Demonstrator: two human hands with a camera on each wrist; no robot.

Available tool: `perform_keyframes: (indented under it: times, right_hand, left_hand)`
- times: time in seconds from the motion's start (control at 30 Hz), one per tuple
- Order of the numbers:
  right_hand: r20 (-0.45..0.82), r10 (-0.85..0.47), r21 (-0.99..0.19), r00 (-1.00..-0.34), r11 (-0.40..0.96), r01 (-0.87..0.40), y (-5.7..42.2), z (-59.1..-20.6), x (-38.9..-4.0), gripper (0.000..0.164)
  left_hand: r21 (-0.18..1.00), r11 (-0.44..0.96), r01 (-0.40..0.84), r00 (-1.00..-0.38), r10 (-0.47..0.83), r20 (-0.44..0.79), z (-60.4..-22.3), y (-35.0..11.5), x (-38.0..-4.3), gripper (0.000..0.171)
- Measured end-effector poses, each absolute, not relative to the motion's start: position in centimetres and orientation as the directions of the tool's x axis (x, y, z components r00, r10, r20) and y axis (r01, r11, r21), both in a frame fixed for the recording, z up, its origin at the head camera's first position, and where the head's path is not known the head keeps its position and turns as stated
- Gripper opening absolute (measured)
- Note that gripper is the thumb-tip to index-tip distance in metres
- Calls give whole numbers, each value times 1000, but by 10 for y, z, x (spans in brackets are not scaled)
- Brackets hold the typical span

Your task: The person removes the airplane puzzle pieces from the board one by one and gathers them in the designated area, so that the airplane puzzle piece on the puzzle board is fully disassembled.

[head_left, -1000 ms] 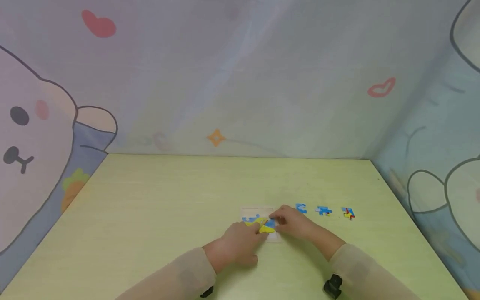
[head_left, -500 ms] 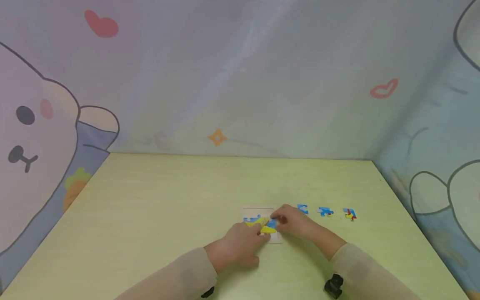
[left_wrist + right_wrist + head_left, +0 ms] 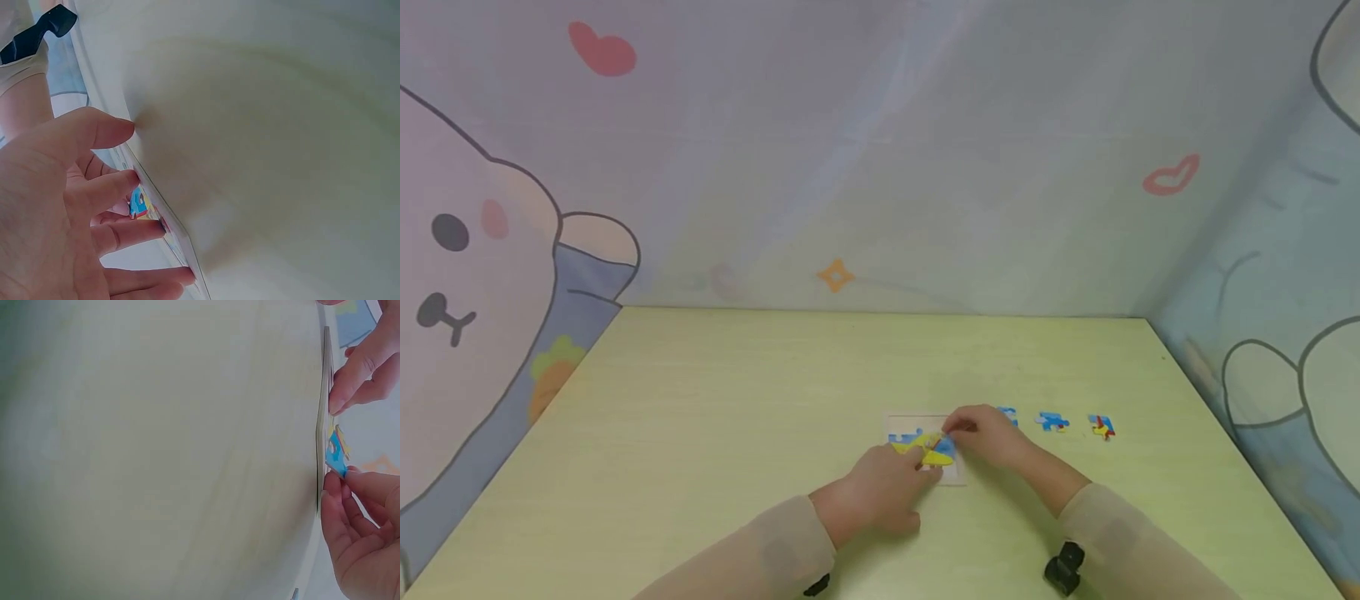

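A small pale puzzle board (image 3: 912, 423) lies on the table, with blue and yellow puzzle pieces (image 3: 904, 438) joined across its middle. My left hand (image 3: 883, 492) reaches over its near left side, fingers extended and pressing on the yellow part. In the left wrist view, the fingertips of the left hand (image 3: 75, 206) rest along the board's edge. At the board's right side, my right hand (image 3: 988, 435) pinches a blue puzzle piece (image 3: 335, 459) between thumb and fingers. That piece stands tilted over the board in the right wrist view, partly covered by the fingertips.
Right of the board lie loose puzzle pieces: a blue one (image 3: 1008, 414) partly behind the right hand, a blue one (image 3: 1052, 422) with a red spot, and a blue, red and yellow one (image 3: 1102, 427). A printed cloth (image 3: 880, 167) hangs behind the table (image 3: 737, 392).
The right hand has shifted slightly up, now covering more of the nearest loose piece. The left hand stays pressed on the puzzle. The head view has drifted slightly.
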State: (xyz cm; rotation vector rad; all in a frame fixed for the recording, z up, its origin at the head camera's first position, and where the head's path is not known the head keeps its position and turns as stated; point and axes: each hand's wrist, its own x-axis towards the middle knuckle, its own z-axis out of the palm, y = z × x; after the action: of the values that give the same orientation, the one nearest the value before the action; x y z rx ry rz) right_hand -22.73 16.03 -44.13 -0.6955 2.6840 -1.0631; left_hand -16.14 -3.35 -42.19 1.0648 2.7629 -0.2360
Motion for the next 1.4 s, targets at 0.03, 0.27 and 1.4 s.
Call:
perform_keyframes:
  times: [0.03, 0.27, 1.4]
  right_hand:
    - [14, -481, -688, -876, 631, -357, 161, -441, -228, 9]
    - [1, -442, -715, -897, 627, -310, 162, -444, -231, 11]
    - [-142, -347, -891, -927, 453, -33, 249, -440, -221, 23]
  left_hand:
    - [-88, 733, 675, -731, 647, -216, -422, -33, -161, 56]
    - [-99, 731, 675, -732, 647, -212, -422, -34, -161, 56]
    - [-97, 728, 679, -730, 655, -193, -424, -33, -156, 66]
